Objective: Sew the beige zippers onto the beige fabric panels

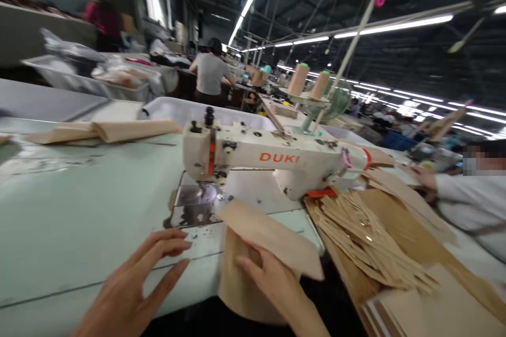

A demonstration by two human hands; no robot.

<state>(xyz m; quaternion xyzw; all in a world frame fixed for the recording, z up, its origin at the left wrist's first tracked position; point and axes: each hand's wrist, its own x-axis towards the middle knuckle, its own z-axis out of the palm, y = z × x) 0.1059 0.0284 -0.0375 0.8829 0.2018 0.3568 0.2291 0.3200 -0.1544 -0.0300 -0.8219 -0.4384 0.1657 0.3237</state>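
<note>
A tan fabric piece, folded over on itself, hangs off the front edge of the sewing table. My right hand grips it, thumb on the near layer and fingers tucked behind the upper flap. Left of it, my left hand hovers over the table edge, fingers apart and nothing in them. Just beyond both hands stands a white sewing machine with orange lettering. Its lit needle area lies ahead of my left hand, apart from the fabric.
On a brown board at the right lie a heap of tan strips and stacked tan pieces. Folded tan fabric rests at the table's back left. A co-worker's sleeve reaches in from the right. Thread cones stand behind the machine.
</note>
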